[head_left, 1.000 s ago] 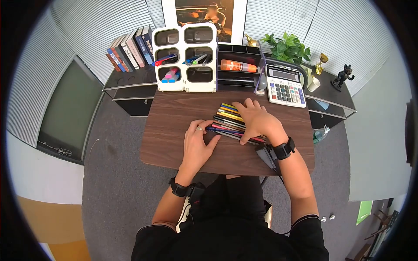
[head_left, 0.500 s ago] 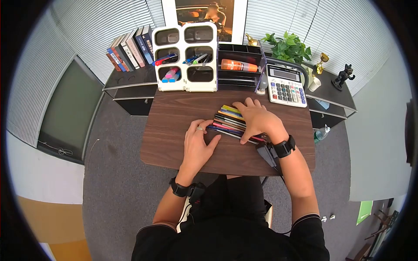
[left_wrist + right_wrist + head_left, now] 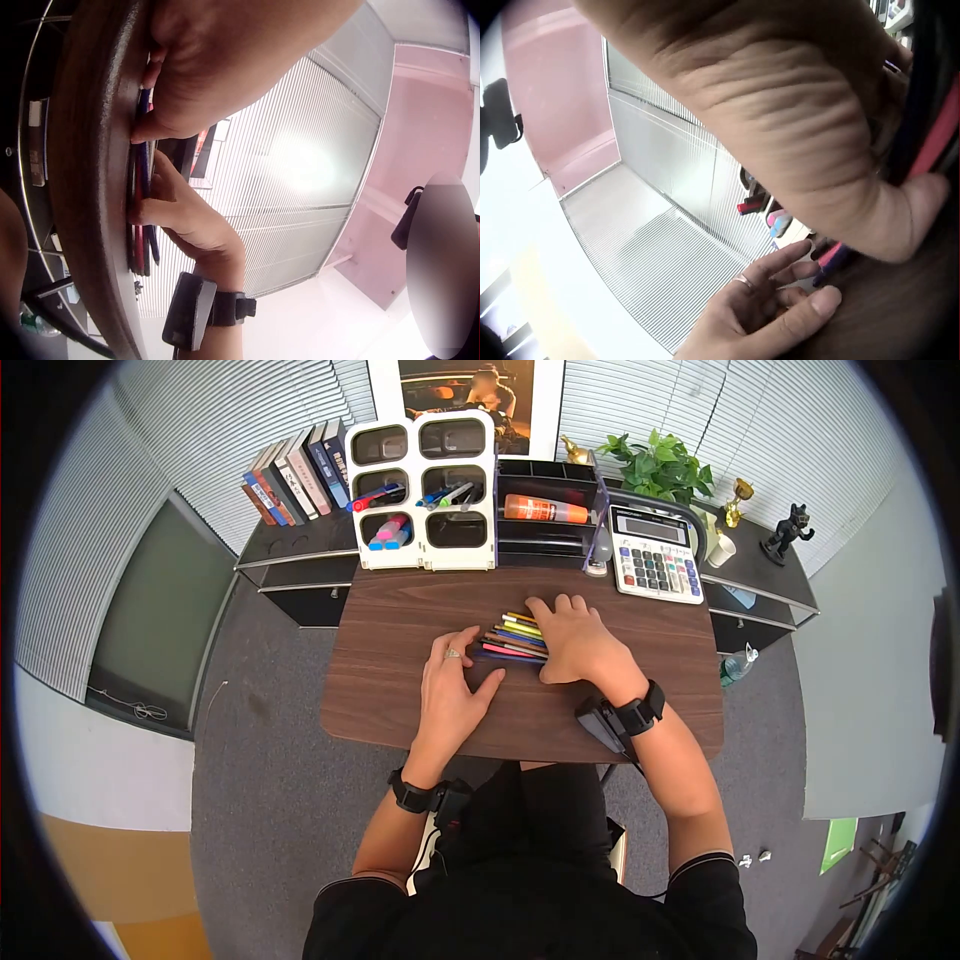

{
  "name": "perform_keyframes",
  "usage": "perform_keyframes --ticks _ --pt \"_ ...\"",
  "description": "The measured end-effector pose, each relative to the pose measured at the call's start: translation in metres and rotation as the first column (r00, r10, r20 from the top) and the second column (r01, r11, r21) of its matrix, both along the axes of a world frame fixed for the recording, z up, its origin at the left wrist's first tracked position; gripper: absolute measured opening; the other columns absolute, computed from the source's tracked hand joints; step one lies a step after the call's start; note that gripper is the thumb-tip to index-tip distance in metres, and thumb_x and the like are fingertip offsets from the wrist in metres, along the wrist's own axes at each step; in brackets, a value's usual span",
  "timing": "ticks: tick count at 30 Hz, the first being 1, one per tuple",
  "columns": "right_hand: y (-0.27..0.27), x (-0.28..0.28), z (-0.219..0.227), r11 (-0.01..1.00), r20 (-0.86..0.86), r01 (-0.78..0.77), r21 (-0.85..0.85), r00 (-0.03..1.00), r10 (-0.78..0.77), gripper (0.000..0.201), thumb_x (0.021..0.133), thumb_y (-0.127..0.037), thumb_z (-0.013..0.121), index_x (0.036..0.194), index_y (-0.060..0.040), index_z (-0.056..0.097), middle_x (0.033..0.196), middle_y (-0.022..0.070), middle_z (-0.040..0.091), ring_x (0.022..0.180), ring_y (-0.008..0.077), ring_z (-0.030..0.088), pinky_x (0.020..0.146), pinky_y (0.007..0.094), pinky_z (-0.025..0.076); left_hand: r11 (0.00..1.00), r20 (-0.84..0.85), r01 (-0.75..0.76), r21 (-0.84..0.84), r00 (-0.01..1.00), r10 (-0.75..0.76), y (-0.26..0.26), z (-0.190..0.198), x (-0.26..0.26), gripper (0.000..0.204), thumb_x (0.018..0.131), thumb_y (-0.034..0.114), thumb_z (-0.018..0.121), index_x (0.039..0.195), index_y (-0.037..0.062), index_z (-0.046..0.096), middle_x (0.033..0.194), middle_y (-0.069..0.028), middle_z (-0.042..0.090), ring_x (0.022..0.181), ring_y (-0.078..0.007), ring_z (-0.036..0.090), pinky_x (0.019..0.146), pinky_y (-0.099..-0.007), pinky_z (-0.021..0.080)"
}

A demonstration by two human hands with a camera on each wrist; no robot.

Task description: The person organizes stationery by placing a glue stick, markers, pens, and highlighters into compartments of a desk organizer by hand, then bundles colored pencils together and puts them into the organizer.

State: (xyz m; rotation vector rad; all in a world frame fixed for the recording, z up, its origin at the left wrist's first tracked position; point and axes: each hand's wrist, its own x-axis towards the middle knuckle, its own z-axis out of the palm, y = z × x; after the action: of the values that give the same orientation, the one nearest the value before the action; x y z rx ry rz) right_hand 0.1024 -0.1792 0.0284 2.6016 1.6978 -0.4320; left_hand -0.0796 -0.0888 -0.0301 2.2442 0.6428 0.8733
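A bundle of colored pencils (image 3: 512, 639) lies side by side on the brown desk (image 3: 390, 705). My right hand (image 3: 580, 647) spans it from above, thumb on the near side and fingers on the far side, covering the pencils' right part. In the right wrist view that thumb rests against a pink pencil (image 3: 936, 139). My left hand (image 3: 450, 685) rests at the bundle's left ends, fingers loosely bent and thumb apart. The left wrist view shows pencil ends (image 3: 140, 259) sticking out past my right hand.
Behind the pencils stand a white compartment organizer (image 3: 422, 550) with pens and markers, and a dark rack (image 3: 545, 548) holding an orange glue bottle (image 3: 545, 510). A calculator (image 3: 657, 568) sits at the back right. Books (image 3: 300, 475) and a plant (image 3: 655, 470) are farther back.
My right hand has shifted left along the pencils and covers more of them. The bundle looks narrower, its near edge drawn in. My left hand has hardly moved.
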Motion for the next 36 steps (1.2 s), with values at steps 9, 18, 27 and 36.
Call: perform_keyframes --ticks 9,18,27,36 --pt "0.007 -0.007 -0.014 0.997 0.054 0.065 0.043 0.996 -0.068 0.056 0.072 -0.007 0.079 0.123 -0.0014 0.056 0.123 0.0227 0.059 0.117 0.0389 0.059 0.095 0.0479 0.053 0.999 0.021 -0.012 -0.052 1.0 0.013 0.001 -0.005 0.0 0.078 0.074 0.011 0.086 0.142 0.0015 0.049 0.12 -0.0115 0.058 0.09 -0.0231 0.06 0.086 -0.0389 0.051" --pt "0.002 0.0 -0.023 0.968 -0.029 0.015 0.251 1.0 -0.009 0.031 0.071 0.004 0.071 0.103 0.0022 0.07 0.108 0.0211 0.065 0.105 0.0401 0.064 0.092 0.0456 0.054 0.994 0.0 -0.032 -0.107 0.999 0.032 0.0 -0.003 -0.001 0.089 0.073 0.011 0.088 0.149 0.002 0.043 0.123 -0.0107 0.058 0.094 -0.0193 0.059 0.081 -0.0331 0.05" --pt "-0.008 0.023 0.008 0.847 -0.736 0.156 0.508 0.59 0.332 0.017 0.084 -0.005 0.076 0.097 -0.0003 0.067 0.083 0.0061 0.069 0.073 0.0184 0.067 0.069 0.0326 0.055 0.996 0.009 -0.023 -0.088 1.0 0.024 0.0 -0.002 0.0 0.083 0.072 0.01 0.086 0.144 -0.0017 0.046 0.116 -0.0125 0.059 0.089 -0.023 0.059 0.083 -0.0371 0.052" --pt "-0.009 0.01 0.0 0.704 -0.787 0.375 0.603 0.426 0.446 0.017 0.087 -0.015 0.082 0.091 -0.0052 0.068 0.076 -0.0025 0.063 0.063 0.0039 0.053 0.051 0.0226 0.042 0.997 0.009 0.004 -0.075 1.0 -0.003 0.002 -0.005 -0.001 0.077 0.073 0.01 0.088 0.141 0.0036 0.052 0.117 -0.0085 0.061 0.093 -0.0188 0.058 0.08 -0.0321 0.049"
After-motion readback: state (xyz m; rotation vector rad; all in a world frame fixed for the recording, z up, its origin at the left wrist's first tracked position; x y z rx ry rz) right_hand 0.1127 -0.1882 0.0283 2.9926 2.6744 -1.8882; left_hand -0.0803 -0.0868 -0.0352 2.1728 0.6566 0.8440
